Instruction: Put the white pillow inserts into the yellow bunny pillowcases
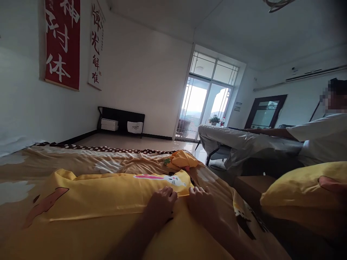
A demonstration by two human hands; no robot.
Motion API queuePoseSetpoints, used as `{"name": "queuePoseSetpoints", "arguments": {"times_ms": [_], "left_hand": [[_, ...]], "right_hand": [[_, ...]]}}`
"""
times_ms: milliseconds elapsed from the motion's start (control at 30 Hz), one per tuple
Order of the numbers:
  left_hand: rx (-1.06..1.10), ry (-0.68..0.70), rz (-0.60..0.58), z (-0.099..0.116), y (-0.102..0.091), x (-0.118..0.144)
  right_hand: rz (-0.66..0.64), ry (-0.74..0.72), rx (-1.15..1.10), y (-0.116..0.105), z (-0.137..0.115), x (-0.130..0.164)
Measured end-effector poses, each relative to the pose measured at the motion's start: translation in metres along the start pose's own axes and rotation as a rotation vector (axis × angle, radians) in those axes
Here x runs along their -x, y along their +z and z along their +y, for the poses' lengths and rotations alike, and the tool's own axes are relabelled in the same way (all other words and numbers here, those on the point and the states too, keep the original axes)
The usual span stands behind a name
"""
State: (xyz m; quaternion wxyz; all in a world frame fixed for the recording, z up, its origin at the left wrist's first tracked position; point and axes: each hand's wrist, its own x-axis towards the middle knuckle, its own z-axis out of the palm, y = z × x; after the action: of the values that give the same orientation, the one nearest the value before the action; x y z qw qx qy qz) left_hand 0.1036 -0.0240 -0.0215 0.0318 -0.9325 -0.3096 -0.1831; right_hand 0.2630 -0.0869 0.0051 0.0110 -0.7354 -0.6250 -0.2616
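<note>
A yellow pillowcase (pixel 108 195) with a rabbit print lies flat on a bed covered by a tan patterned sheet (pixel 67 162). My left hand (pixel 162 204) pinches the near right edge of the pillowcase, fingers curled on the fabric. My right hand (pixel 202 202) rests right beside it, fingers pressing on the same edge. A small crumpled yellow cloth (pixel 181 159) lies farther up the bed.
A yellow pillow (pixel 303 187) sits at the right on a dark surface. Another person (pixel 322 133) sits at the right beside a grey-covered table (pixel 244 144). Wall scrolls (pixel 63 43) hang at the left; glass balcony doors (pixel 203 108) stand at the back.
</note>
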Motion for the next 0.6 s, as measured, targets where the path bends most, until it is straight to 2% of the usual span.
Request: {"name": "queuePoseSetpoints", "arguments": {"times_ms": [167, 300, 433, 600], "left_hand": [[0.016, -0.010, -0.012, 0.001, -0.001, 0.001], [0.015, -0.007, -0.021, 0.001, -0.001, 0.002], [0.027, -0.010, -0.028, 0.002, -0.004, 0.002], [0.029, -0.005, -0.051, 0.004, -0.009, 0.001]], "right_hand": [[-0.078, -0.075, 0.000, 0.006, 0.005, -0.001], [-0.136, -0.106, -0.026, 0.002, 0.008, -0.001], [-0.093, -0.142, 0.029, -0.006, 0.012, 0.006], [-0.007, -0.115, 0.041, -0.007, 0.014, 0.016]]}}
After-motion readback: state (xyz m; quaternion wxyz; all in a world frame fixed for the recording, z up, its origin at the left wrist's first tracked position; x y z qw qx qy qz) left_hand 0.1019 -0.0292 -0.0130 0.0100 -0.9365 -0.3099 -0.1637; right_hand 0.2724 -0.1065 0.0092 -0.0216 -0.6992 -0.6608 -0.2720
